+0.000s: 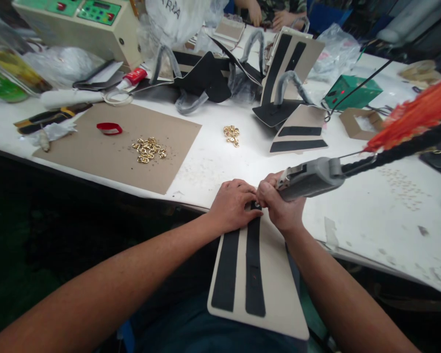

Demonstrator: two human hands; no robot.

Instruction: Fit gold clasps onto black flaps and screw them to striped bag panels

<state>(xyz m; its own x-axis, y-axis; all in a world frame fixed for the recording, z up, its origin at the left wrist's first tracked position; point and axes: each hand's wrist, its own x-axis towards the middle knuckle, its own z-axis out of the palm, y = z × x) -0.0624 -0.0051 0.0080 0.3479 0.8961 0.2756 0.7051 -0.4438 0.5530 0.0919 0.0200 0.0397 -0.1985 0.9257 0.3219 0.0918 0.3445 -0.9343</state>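
A beige panel with two black stripes (pixel 257 279) lies across the person's lap, its far end resting against the near edge of the white table (pixel 371 220). At that far end both hands meet over the top of the right-hand stripe. The left hand (pixel 231 205) lies flat on the panel with its fingers curled down, pinning the end of the stripe; the small part under the fingertips is too hidden to make out. The right hand (pixel 279 206) is closed in a fist around the grip of a grey handheld tool (pixel 308 179), whose nose points at the spot where the two thumbs touch. A dark cord (pixel 400 149) runs from the back of the tool up and to the right, beside a bundle of orange strands (pixel 415 115). Farther out on the table lies a sheet of brown cardboard (pixel 106 157) carrying a heap of gold metal fittings (pixel 149 149) and a red band (pixel 109 128); a second small heap of gold fittings (pixel 231 135) sits on the bare tabletop. Beyond it more striped panels (pixel 299 132) with grey handles are stacked, near a green box (pixel 353 92) and a beige machine (pixel 84 24). At the far edge another person's hands (pixel 275 17) rest on the table.
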